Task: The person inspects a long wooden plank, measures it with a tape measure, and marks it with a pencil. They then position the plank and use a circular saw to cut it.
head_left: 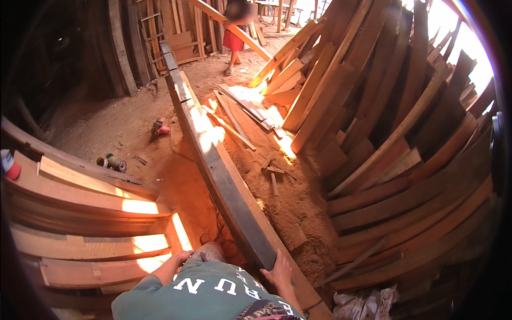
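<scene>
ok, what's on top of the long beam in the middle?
On the long beam: the person's right hand at the near end, and patches of sunlight farther along. The surface directly under the hand is covered, so can't be seen.

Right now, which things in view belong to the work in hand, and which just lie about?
In hand:
- long dark-topped timber beam, under the right hand

Apparently lying about:
- red power tool
- T-shaped mallet-like tool
- loose boards
</scene>
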A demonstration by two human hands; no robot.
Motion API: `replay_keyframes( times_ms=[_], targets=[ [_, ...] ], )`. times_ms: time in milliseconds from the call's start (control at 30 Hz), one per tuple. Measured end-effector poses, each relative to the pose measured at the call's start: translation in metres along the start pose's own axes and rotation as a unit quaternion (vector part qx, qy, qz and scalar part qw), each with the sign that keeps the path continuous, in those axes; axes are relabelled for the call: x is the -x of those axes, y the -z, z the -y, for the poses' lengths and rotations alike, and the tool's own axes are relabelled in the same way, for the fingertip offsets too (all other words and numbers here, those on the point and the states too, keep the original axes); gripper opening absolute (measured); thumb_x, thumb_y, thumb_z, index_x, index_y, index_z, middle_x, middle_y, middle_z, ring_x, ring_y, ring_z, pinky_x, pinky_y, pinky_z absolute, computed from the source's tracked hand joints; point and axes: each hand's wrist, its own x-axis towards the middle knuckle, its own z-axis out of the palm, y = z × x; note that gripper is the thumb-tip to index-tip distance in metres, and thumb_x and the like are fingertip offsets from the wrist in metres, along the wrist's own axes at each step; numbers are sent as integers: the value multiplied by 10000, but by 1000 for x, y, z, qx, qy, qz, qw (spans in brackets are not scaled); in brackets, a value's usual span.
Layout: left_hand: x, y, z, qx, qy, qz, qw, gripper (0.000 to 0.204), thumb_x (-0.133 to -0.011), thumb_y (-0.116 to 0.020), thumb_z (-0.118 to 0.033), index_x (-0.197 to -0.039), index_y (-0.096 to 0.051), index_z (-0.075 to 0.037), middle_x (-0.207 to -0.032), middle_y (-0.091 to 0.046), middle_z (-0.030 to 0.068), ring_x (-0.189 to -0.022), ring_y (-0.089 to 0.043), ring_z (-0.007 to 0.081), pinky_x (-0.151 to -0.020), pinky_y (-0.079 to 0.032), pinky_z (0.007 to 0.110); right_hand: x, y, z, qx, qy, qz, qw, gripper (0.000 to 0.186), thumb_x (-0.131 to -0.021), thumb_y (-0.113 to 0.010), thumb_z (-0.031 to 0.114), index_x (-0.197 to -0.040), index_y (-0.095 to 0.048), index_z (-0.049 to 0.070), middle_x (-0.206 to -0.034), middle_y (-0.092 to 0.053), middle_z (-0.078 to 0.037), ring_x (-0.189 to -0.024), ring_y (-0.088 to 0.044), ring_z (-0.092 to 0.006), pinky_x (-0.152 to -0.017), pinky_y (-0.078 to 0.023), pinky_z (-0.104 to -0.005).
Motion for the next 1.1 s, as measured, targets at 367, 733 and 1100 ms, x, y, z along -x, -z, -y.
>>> replay_keyframes(
  times_ms=[367, 733, 1100],
  targets=[
    [85, -50, 32, 14, -92, -76, 993, 510, -995, -633, -455, -1383, -630, -124, -1333, -656, 42, -1111, -622, 220, -924, -524, 441, 34, 11, -10, 32, -35, 3, 999, 1232, -705, -914, 477, -1630, -199, 85, -1557, -428, -248, -1437, -436, -403, -1162, -378, -570],
    [83, -46, 102, -60, -108, -9, 992, 549, -1016, -608, -432, -1432, -593, -74, -1443, -605, 95, -1252, -617, 300, -958, -518, 479, 57, 5, -17, 89, -102, -8, 991, 1284, -651, -953, 432, -1623, -183, 98, -1521, -467, -236, -1428, -450, -419, -1151, -387, -577],
    [122, -66, 85, 74, -120, -11, 990, 523, -1041, -601, -392, -1458, -532, -85, -1459, -593, 116, -1208, -626, 267, -1014, -513, 475, 58, 9, -38, 87, -61, 3, 994, 1082, -630, -947, 485, -1430, -406, -2, -1456, -520, -239, -1380, -504, -399, -1105, -437, -549]
  ],
)
